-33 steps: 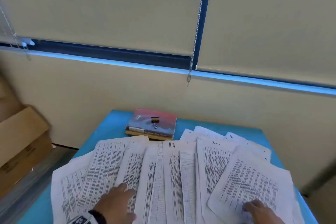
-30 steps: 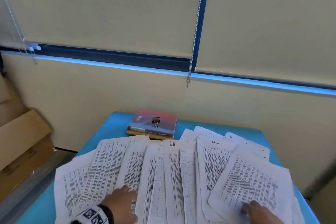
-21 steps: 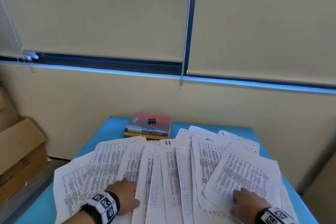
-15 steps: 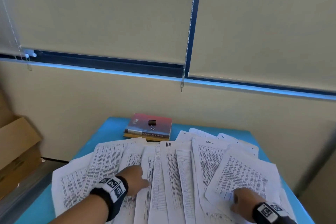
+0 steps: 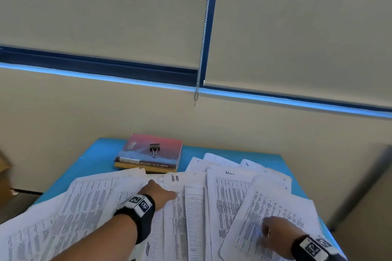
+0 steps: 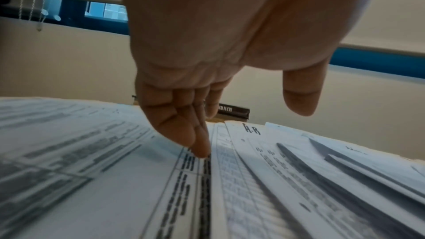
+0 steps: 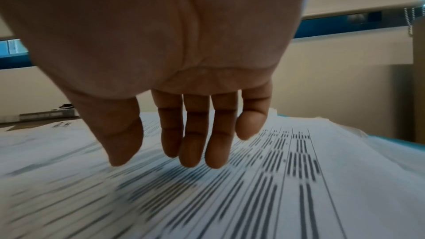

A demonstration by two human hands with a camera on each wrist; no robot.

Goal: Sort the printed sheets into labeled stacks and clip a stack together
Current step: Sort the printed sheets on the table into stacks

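**Many loose sheets, none sorted yet**

Many printed sheets (image 5: pixel 229 203) lie fanned and overlapping on the blue table (image 5: pixel 89 161), from its left edge to its right. We reach our left hand (image 5: pixel 159 194) across the middle of the fan, beside the sheet marked "H-R" (image 5: pixel 184 195). Its fingers (image 6: pixel 184 130) are straight and held together, with the tips touching the paper; it holds nothing. Our right hand (image 5: pixel 275 234) is at the near right, fingers (image 7: pixel 195 143) relaxed and spread just over or on the top sheet; it also grips nothing.

The binder clip (image 5: pixel 154 149) waits on the books (image 5: pixel 148 158) at the far side, well apart from both hands.

We judge the paper light, thin and floppy, and the sheets slide easily over each other. It is better to press and drag one sheet until a free edge or corner shows, then pinch there. A pull in the middle may move the neighbours too.
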